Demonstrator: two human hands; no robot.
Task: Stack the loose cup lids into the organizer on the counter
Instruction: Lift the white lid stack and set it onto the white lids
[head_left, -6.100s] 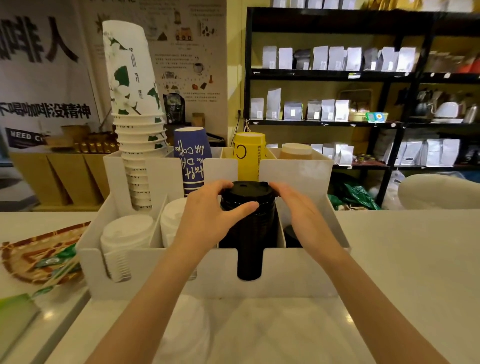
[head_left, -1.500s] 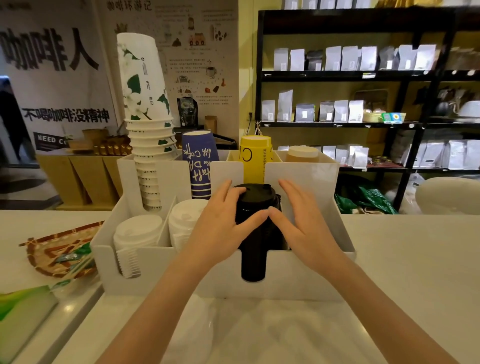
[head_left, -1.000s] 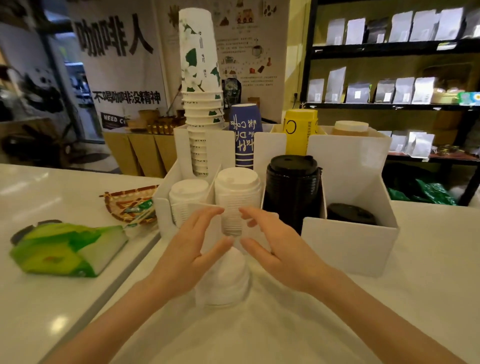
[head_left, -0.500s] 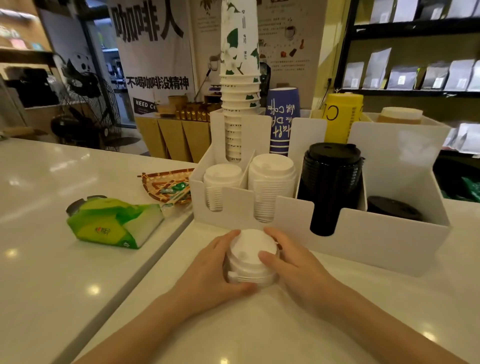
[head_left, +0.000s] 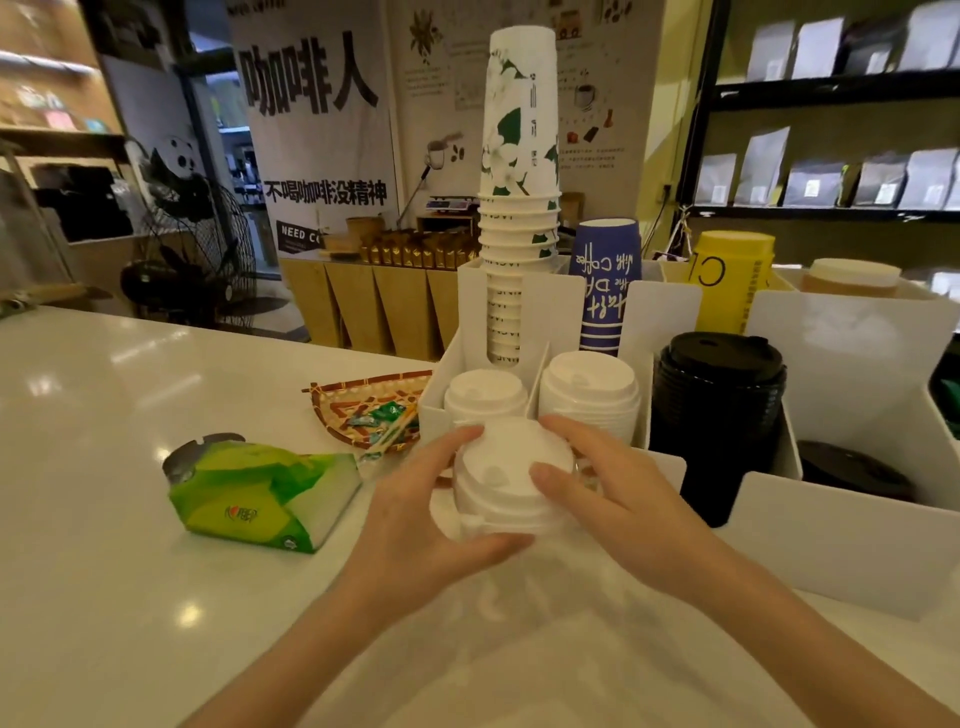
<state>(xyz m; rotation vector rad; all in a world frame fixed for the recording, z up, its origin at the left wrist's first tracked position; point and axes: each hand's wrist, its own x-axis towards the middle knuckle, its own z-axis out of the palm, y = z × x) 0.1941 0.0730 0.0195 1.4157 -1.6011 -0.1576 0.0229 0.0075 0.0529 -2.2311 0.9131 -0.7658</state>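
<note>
Seemingly well under way, the task is seen from the head view with a short stack of white lids (head_left: 511, 480) held between both hands just in front of the white organizer (head_left: 810, 545) on the counter (head_left: 104, 571). The left hand (head_left: 421, 525) is curled around the stack's left side and underside, and the right hand (head_left: 613, 499) is closed against its right side with fingertips on the top lid; whether the stack is lifted clear of the counter cannot be told. Two white lid stacks (head_left: 589, 395) are already seated in the organizer's left front compartments, a tall stack of black lids (head_left: 719, 410) fills the next, and a single black lid (head_left: 852, 470) lies in the rightmost. What is judged to remain is seating the held white lids onto a matching white stack. No other loose lids are seen.
</note>
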